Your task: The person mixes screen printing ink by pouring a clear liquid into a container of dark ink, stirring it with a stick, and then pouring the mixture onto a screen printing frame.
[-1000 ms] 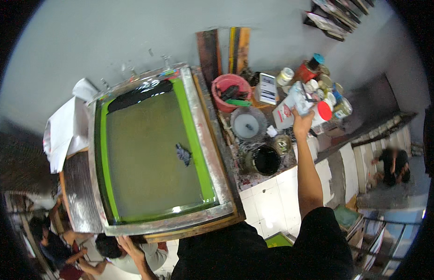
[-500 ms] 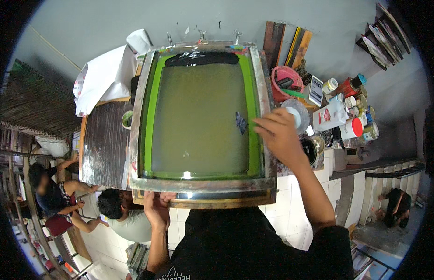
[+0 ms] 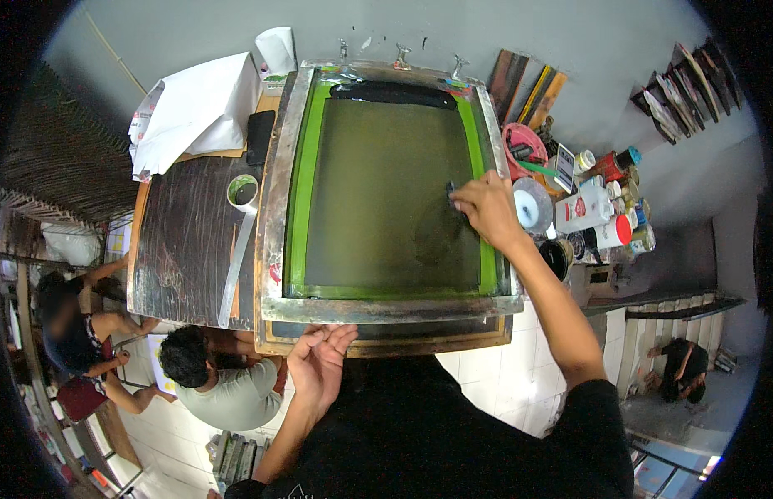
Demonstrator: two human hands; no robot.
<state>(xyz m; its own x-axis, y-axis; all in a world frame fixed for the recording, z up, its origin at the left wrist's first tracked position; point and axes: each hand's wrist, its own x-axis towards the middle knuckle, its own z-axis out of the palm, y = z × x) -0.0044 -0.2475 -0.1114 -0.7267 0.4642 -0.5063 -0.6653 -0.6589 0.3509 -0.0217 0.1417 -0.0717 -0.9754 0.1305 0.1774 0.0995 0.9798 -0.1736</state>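
Note:
A screen-printing frame (image 3: 386,311) with a metal border lies before me on a wooden board (image 3: 386,343). Green tape (image 3: 303,200) edges its olive mesh (image 3: 386,191), and a band of black ink (image 3: 393,95) runs along the far end. On the mesh's right side, my right hand (image 3: 486,209) is closed on a small dark crumpled rag (image 3: 450,191), mostly hidden by the fingers. My left hand (image 3: 318,364) is palm up at the front edge of the board, its fingers loosely bent and apart, with nothing in them.
Left of the frame are a cup (image 3: 243,191), a steel ruler (image 3: 237,270), a black phone (image 3: 260,137) and white paper (image 3: 199,108). A pink basket (image 3: 519,137), bottles and jars crowd the right. Other people (image 3: 224,387) sit at lower left; one crouches (image 3: 684,370) far right.
My right hand has moved left onto the mesh and taken hold of the dark rag that lay there. My left hand has turned palm up at the front edge. The whole view has shifted.

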